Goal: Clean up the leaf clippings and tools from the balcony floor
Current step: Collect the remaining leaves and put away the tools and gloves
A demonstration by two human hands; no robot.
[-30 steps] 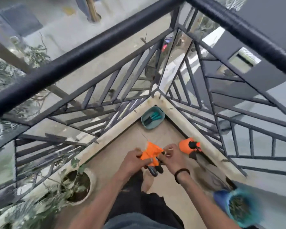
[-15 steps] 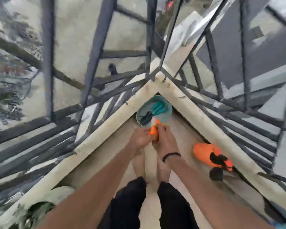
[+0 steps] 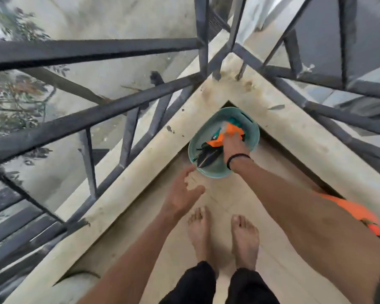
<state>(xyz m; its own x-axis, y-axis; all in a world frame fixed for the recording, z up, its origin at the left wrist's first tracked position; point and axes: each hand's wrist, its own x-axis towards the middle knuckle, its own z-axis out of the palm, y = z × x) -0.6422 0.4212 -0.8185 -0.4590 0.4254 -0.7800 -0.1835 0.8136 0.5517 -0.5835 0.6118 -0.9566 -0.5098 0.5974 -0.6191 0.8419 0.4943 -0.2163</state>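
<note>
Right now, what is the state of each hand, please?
Left hand: open, holding nothing, above the floor.
Right hand: inside the teal basin, on the orange tool; its grip cannot be told.

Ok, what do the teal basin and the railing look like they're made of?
Teal basin: probably plastic, judging by its smooth, uniform colour, thin rolled rim and moulded handle slot. Railing: looks like painted metal, with dark grey flat bars joined at angles, matte and slightly scuffed.

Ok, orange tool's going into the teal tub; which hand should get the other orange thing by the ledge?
Probably the left hand: it is open and holds nothing. The right hand is down in the teal tub, though the orange item lies on the right side.
</note>
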